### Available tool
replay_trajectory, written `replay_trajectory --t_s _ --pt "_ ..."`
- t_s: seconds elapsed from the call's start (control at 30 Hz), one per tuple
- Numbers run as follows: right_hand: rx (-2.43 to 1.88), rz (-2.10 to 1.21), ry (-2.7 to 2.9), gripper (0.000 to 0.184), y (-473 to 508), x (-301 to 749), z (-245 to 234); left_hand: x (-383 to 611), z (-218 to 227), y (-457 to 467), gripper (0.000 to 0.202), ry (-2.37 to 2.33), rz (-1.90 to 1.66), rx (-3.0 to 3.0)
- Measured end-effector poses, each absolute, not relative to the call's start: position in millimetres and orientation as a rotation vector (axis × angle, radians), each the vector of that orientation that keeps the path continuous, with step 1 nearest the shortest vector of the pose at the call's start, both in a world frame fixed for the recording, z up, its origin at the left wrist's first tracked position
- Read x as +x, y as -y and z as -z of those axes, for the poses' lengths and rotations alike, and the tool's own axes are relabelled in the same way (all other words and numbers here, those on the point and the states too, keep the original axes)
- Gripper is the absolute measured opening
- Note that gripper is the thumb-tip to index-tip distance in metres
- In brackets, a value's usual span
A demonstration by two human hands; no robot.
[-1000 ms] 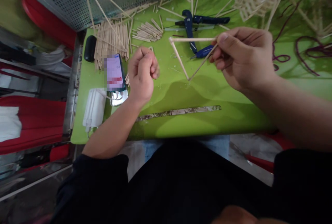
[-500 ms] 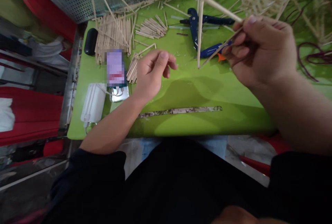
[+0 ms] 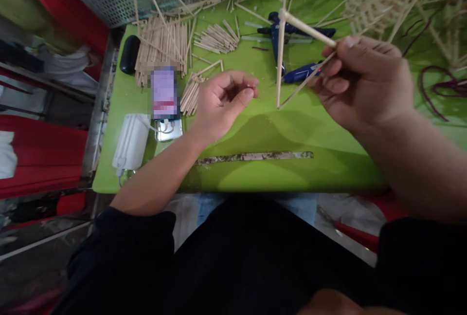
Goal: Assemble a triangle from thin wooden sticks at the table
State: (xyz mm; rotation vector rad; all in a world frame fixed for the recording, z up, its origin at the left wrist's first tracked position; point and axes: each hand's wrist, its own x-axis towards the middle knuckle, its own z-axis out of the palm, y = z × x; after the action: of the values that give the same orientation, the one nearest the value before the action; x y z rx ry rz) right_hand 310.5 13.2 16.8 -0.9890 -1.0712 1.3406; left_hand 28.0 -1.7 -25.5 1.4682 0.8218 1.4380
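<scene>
My right hand (image 3: 368, 74) pinches a frame of thin wooden sticks (image 3: 280, 62) between thumb and fingers, holding it above the table. Its sticks meet at a joint near the top and at a lower corner. My left hand (image 3: 222, 105) is to the left, apart from the frame, its thumb and fingertips together. Whether something small lies between them I cannot make out. Behind the frame lie a blue tool with a small red light (image 3: 301, 72), which looks like a glue gun, and a dark blue tool with two arms (image 3: 275, 42), partly covered by the sticks.
Loose sticks lie in piles (image 3: 160, 45) at the back left. A phone (image 3: 164, 93), a white power bank (image 3: 130, 142) and a black case (image 3: 129, 54) sit at the left. Stick lattices (image 3: 375, 6) and dark red cord (image 3: 434, 88) are at the right. A patterned strip (image 3: 255, 156) lies near the front edge.
My left hand has shifted slightly right, and its thumb has come together with the fingertips. The stick frame in my right hand has dropped a little.
</scene>
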Motion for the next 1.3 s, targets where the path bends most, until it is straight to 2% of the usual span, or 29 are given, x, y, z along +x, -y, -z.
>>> replay_trajectory --t_s 0.53,0.73,0.87,1.07,1.2,1.3 --pt "-0.994 -1.463 1.048 0.035 -9.4 304.8 -10.0 21.9 30.4 1.8 0.031 -0.644 -1.298 1.485" --pt "-0.994 -1.482 1.016 0.036 -15.7 306.6 -6.0 21.3 27.8 2.5 0.051 -0.693 -1.225 1.435" --pt "-0.994 -1.479 1.015 0.034 -17.5 307.6 -4.2 21.9 23.4 2.7 0.051 -0.736 -1.190 1.374" --pt "-0.993 -1.470 1.022 0.028 -18.1 309.4 -6.3 20.3 21.0 0.1 0.067 -0.653 -1.228 1.292" --pt "-1.034 -1.428 1.018 0.026 -22.3 310.6 -1.9 20.1 19.6 1.2 0.068 -0.723 -1.238 1.275" --pt "-1.069 -1.417 1.049 0.033 -28.2 310.1 7.8 21.8 17.3 0.9 0.064 -0.782 -1.281 1.241"
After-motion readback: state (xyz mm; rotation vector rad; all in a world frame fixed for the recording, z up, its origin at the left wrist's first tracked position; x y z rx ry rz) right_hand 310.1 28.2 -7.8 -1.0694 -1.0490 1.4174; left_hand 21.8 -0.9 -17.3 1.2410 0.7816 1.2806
